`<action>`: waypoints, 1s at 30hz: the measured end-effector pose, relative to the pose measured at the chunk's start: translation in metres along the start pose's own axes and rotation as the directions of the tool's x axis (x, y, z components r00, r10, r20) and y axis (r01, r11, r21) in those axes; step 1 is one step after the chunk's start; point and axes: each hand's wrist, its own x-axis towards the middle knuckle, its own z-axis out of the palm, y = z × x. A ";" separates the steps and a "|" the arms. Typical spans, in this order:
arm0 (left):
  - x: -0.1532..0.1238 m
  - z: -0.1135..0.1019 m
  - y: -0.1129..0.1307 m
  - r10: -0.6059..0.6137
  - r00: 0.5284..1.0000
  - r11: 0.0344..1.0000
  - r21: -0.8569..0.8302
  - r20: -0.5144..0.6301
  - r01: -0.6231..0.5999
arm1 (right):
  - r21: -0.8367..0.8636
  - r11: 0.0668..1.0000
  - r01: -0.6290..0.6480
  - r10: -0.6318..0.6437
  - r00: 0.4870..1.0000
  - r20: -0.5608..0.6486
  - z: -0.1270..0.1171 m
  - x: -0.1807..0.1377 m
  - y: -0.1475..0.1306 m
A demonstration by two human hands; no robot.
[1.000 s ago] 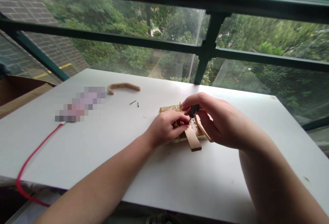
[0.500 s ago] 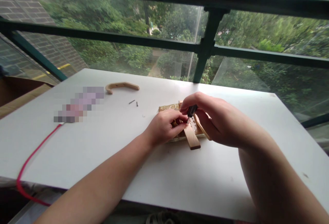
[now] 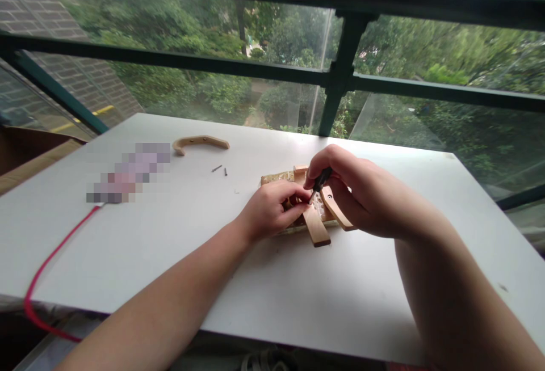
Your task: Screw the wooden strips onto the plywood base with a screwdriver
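My right hand (image 3: 357, 195) is closed round the dark handle of a screwdriver (image 3: 322, 178), tilted with its shaft pointing down and left. The tip meets a wooden hook (image 3: 317, 228) lying on a patterned board (image 3: 276, 178). Thumb and fingers of my left hand (image 3: 272, 206) are pinched together right by the tip; what they hold there is hidden. Beside it, under my right hand, lies a second wooden hook (image 3: 338, 212) with a dark round spot in it. A third, curved wooden hook (image 3: 202, 141) with two holes rests farther back on the left.
Two screws (image 3: 217, 168) lie on the white table (image 3: 149, 252), left of the board. A blurred-out object (image 3: 128, 175) with a red strap (image 3: 46, 269) sits at the left. A cardboard box (image 3: 38, 155) stands beyond the left edge, and a green-framed window (image 3: 336, 98) behind.
My right hand has risen slightly and its fingers have shifted on the screwdriver handle, uncovering more of the second hook. My left hand keeps its pinch by the tip.
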 end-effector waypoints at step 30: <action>0.000 0.000 0.003 0.003 1.000 0.999 0.035 -0.018 -0.003 | -0.083 0.996 -0.036 0.022 0.987 -0.159 0.013 0.009 0.004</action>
